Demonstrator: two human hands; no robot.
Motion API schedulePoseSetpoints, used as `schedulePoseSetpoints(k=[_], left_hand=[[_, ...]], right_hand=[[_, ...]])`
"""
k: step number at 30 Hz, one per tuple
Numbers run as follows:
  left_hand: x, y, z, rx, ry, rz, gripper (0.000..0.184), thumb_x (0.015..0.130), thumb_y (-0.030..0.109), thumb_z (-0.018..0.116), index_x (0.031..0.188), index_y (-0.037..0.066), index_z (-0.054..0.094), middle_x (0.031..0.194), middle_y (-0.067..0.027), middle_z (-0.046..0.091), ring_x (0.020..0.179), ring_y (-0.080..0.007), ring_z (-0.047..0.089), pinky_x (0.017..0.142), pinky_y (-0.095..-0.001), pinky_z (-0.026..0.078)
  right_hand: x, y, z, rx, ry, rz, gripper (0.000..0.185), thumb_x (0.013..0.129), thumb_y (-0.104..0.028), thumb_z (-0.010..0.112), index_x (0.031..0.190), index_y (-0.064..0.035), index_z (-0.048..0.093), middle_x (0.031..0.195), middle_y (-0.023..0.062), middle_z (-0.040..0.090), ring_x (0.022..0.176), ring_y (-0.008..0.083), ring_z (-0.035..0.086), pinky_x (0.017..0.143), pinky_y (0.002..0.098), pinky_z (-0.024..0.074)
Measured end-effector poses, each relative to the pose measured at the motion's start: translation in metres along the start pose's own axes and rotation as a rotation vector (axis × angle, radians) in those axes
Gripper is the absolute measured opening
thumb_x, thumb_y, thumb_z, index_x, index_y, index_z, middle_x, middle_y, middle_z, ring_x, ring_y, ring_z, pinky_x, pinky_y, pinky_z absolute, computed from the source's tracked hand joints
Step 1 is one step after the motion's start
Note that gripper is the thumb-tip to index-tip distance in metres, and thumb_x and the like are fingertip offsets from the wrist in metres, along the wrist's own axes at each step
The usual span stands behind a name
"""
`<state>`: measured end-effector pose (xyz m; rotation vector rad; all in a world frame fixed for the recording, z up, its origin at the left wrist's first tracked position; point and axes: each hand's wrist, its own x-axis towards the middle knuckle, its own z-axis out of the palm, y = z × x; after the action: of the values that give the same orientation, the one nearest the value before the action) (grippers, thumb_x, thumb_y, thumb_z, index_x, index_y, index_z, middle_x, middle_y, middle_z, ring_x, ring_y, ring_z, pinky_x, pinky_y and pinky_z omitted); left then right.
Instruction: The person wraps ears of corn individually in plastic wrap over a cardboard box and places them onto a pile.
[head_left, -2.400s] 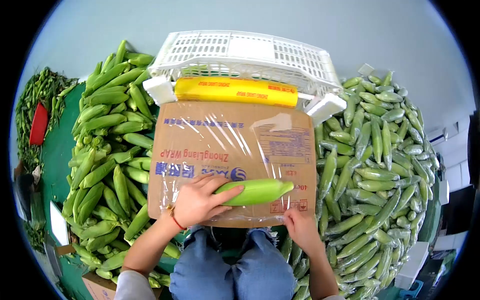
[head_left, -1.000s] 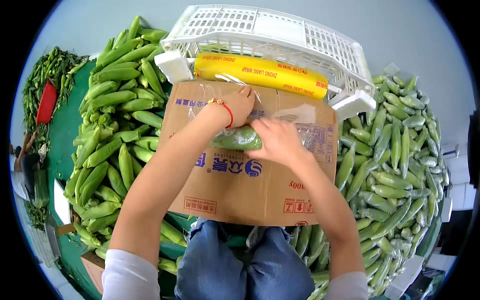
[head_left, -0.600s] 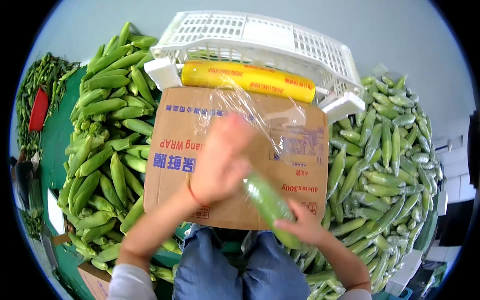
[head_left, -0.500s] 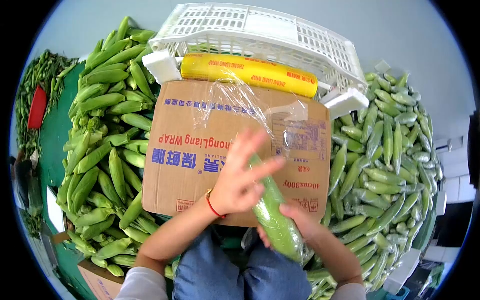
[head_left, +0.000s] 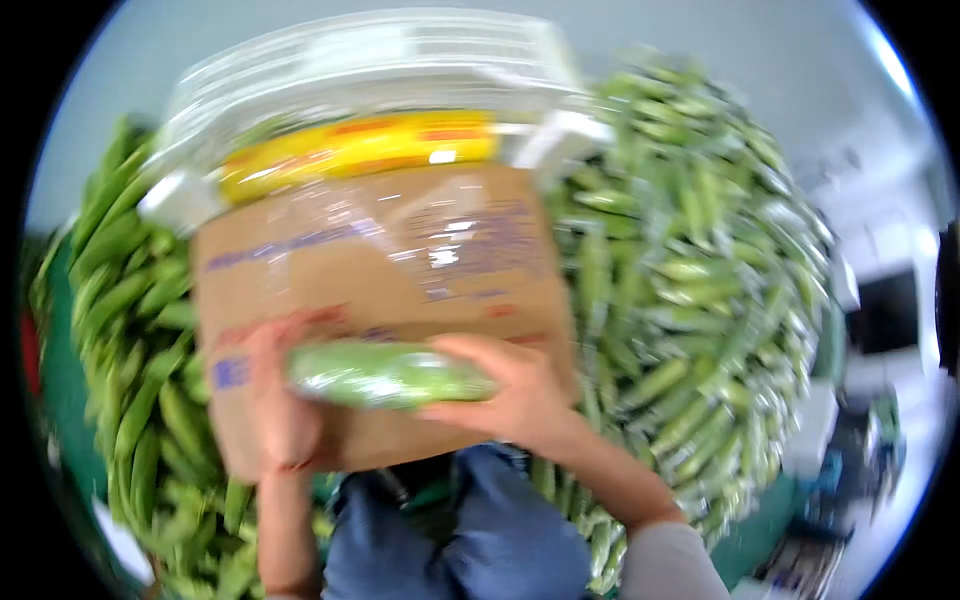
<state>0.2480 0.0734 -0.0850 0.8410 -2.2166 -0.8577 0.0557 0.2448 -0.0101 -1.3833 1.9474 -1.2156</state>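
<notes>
A green ear of corn (head_left: 390, 376) in shiny cling film lies crosswise above the cardboard box. My right hand (head_left: 515, 388) grips its right end, thumb above and fingers below. At the corn's other end is my left hand (head_left: 284, 405), smeared by motion, so its finger pose is unclear and I cannot tell whether it grips or only touches. Beneath both hands is the brown cardboard box (head_left: 370, 260) with printed lettering. A yellow roll of cling film (head_left: 360, 152) sits along its far edge, and clear film is draped over the box top.
Behind the roll stands a white plastic crate (head_left: 350, 50), with white blocks at the roll's ends. Unwrapped corn ears (head_left: 135, 290) are heaped on the left. Film-wrapped corn (head_left: 690, 300) is piled on the right. My knees (head_left: 460, 530) are below the box.
The corn has turned from steeply slanted to nearly level and moved left and up. My left hand has gone to its left end. The view has swung right and blurred.
</notes>
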Motion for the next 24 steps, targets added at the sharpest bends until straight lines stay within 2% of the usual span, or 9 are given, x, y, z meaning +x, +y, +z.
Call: schedulePoseSetpoints(k=[2,3,6,8,11,15,17,20,24], left_hand=[[-0.034,-0.016,-0.002,-0.333,-0.200,-0.342,0.033,0.100,0.028,0.048,0.124,0.006,0.051,0.119,-0.0095,0.058,0.107,-0.0200,0.059,0.088,-0.0348,0.051],[-0.025,0.012,-0.003,-1.077,-0.241,-0.807,0.052,0.101,0.051,0.034,0.123,0.007,0.052,0.108,-0.0094,0.063,0.090,-0.0167,0.064,0.068,-0.0280,0.055],[-0.062,0.027,0.013,-1.006,-0.478,-1.078,0.070,0.094,0.067,0.034,0.110,0.003,0.057,0.065,-0.0082,0.062,0.025,-0.0171,0.041,0.023,-0.0232,0.030],[-0.081,-0.021,0.006,-1.244,-0.689,-0.991,0.071,0.094,0.063,0.039,0.120,-0.002,0.054,0.088,-0.0155,0.066,0.052,-0.0229,0.063,0.041,-0.0303,0.051],[-0.039,0.059,-0.001,-0.251,-0.513,0.189,0.052,0.096,0.024,0.052,0.144,0.011,0.040,0.113,-0.0239,0.061,0.093,-0.0321,0.065,0.075,-0.0381,0.052],[-0.006,0.114,0.040,-0.357,-0.528,0.138,0.067,0.094,0.047,0.050,0.137,-0.004,0.042,0.131,-0.0224,0.049,0.110,-0.0326,0.059,0.085,-0.0429,0.052],[0.000,0.135,0.072,-0.386,-0.659,0.135,0.067,0.094,0.037,0.056,0.142,-0.005,0.036,0.144,-0.0231,0.037,0.126,-0.0362,0.048,0.100,-0.0445,0.044],[0.014,0.172,0.080,0.198,-1.038,0.395,0.061,0.092,0.029,0.056,0.141,-0.003,0.040,0.144,-0.0247,0.037,0.129,-0.0392,0.045,0.106,-0.0390,0.038],[0.002,0.126,0.050,-0.004,-0.849,0.222,0.057,0.093,0.028,0.054,0.141,-0.001,0.042,0.147,-0.0261,0.033,0.136,-0.0402,0.034,0.111,-0.0408,0.030]], right_hand=[[0.002,-0.007,-0.008,-0.202,0.284,-0.235,0.023,0.078,-0.014,0.076,0.099,-0.0053,0.070,0.097,0.0105,0.069,0.087,0.0253,0.068,0.075,0.0344,0.0552],[0.011,-0.010,-0.020,-0.198,0.443,-0.420,0.013,0.083,-0.012,0.070,0.093,-0.0043,0.071,0.093,0.0093,0.070,0.082,0.0222,0.068,0.068,0.0311,0.0550],[0.026,0.000,-0.018,0.543,0.405,-0.341,0.011,0.089,-0.008,0.063,0.099,-0.0035,0.066,0.075,0.0050,0.064,0.062,0.0140,0.062,0.055,0.0266,0.0486],[0.011,-0.004,-0.017,1.074,0.161,0.046,0.012,0.091,-0.006,0.061,0.102,-0.0033,0.063,0.067,0.0026,0.059,0.054,0.0097,0.056,0.052,0.0250,0.0446],[0.006,0.008,-0.034,1.151,0.324,-0.059,0.033,0.091,-0.009,0.062,0.121,-0.0051,0.050,0.070,0.0024,0.057,0.055,0.0095,0.054,0.055,0.0261,0.0453],[-0.014,-0.014,-0.028,1.290,0.863,-0.196,0.053,0.087,-0.007,0.062,0.135,-0.0072,0.039,0.104,0.0084,0.060,0.092,0.0143,0.059,0.076,0.0278,0.0507],[-0.045,0.030,0.041,0.810,0.917,0.080,0.056,0.086,-0.011,0.065,0.135,-0.0031,0.039,0.121,0.0099,0.053,0.111,0.0173,0.052,0.089,0.0292,0.0479],[-0.112,0.068,-0.008,1.151,0.769,0.539,0.028,0.088,-0.020,0.065,0.107,-0.0003,0.059,0.096,0.0122,0.063,0.089,0.0204,0.063,0.080,0.0346,0.0525],[-0.203,0.115,-0.111,0.889,1.431,0.512,0.035,0.093,-0.035,0.056,0.096,-0.0001,0.056,0.082,0.0134,0.060,0.078,0.0265,0.060,0.074,0.0425,0.0530]])
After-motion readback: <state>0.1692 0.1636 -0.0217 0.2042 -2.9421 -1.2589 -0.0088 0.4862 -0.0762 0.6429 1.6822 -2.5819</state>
